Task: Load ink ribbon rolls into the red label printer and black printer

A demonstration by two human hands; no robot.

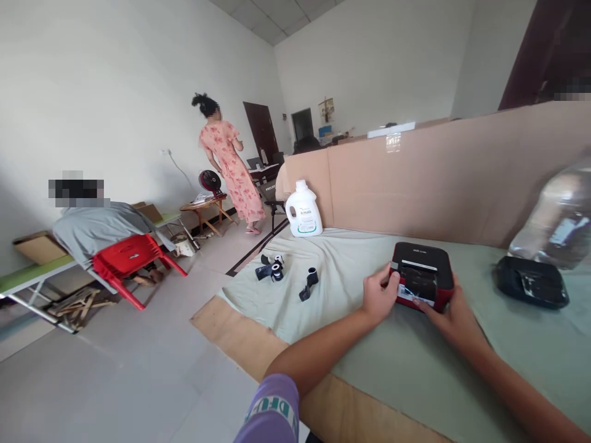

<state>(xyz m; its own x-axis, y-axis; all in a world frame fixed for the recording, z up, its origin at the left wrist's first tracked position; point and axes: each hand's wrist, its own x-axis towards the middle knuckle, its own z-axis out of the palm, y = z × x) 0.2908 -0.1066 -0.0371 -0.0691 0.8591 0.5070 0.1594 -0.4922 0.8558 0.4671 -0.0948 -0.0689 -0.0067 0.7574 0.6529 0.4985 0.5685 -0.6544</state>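
A small red and black label printer (421, 274) sits on the pale green cloth (351, 258) covering the table. My left hand (379, 294) grips its left side, fingers curled against the front edge. My right hand (450, 314) holds its right front corner, fingers closed on the casing and touching a white label strip (409, 296) at the front slot. Several black roll holders (272, 269) lie on the cloth to the left, apart from both hands.
A white detergent jug (303, 210) stands at the cloth's far left corner. A cardboard wall (438, 172) runs behind the table. A black device (530, 282) and a clear plastic bottle (561, 215) lie right. A person in a floral dress (231, 166) stands far left; a red chair (132, 258) is nearby.
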